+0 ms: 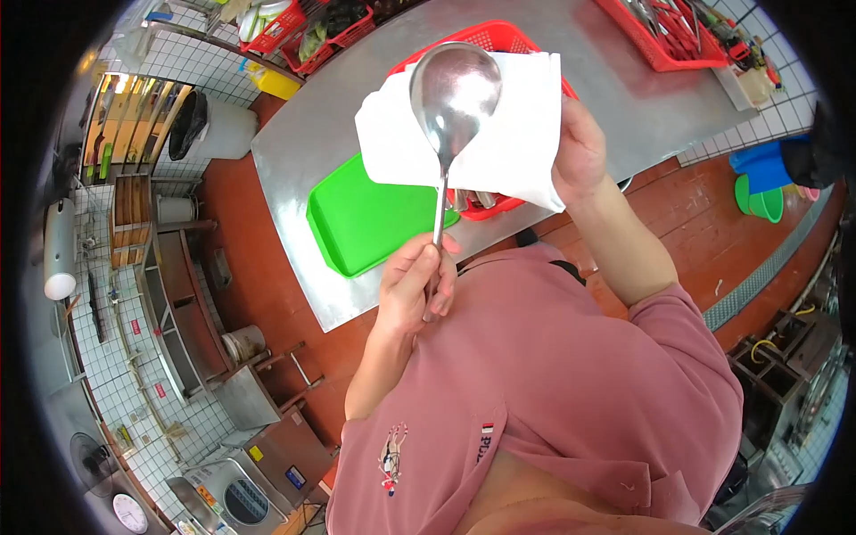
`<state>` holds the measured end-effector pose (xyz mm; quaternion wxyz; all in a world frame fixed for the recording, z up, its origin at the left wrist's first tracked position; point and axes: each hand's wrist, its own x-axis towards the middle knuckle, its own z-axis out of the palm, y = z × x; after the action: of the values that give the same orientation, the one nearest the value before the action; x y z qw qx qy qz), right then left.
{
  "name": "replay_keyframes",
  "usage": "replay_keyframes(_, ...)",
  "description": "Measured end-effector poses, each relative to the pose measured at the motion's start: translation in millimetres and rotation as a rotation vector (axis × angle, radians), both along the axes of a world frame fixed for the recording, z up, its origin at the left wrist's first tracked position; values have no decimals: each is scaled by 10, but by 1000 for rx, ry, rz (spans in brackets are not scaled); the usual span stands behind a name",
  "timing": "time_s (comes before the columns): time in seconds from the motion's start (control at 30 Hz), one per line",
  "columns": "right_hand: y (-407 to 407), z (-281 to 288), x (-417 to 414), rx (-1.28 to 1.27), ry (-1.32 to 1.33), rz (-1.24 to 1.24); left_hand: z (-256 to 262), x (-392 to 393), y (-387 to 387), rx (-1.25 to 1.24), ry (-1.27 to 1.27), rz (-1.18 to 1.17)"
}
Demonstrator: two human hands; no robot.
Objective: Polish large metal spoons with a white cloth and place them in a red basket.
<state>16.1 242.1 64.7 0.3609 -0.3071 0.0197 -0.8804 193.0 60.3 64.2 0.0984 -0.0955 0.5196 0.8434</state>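
My left hand (418,281) grips the handle of a large stainless-steel serving spoon (456,93), whose bowl is held up and away from my body. A white cloth (525,127) is spread behind the bowl, and my right hand (580,152) holds it by its right edge. Whether the cloth touches the spoon's back cannot be seen. Beneath the cloth, a red plastic basket (498,35) is partly hidden; metal utensil ends (478,199) show at its near side. A green plastic tray (378,221) lies to the left, on the stainless-steel table (284,170).
Another red basket (659,50) with red-handled utensils stands at the table's far right. More red baskets (328,50) hold goods beyond the far left edge. Blue and green buckets (762,197) sit on the red floor at right. Metal kitchen equipment (254,481) lines the left wall.
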Motion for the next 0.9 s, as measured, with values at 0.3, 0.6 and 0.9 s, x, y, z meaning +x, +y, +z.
replay_keyframes(0.3, -349, 139, 260, 325, 92, -242, -7, 201, -286, -15, 55, -35)
replay_keyframes(0.6, -451, 226, 231, 771, 251, -781, 85, 152, -298, -127, 5, -66)
replay_keyframes(0.9, -385, 347, -56, 818, 229, -1079, -82, 199, -344, -387, 65, 16)
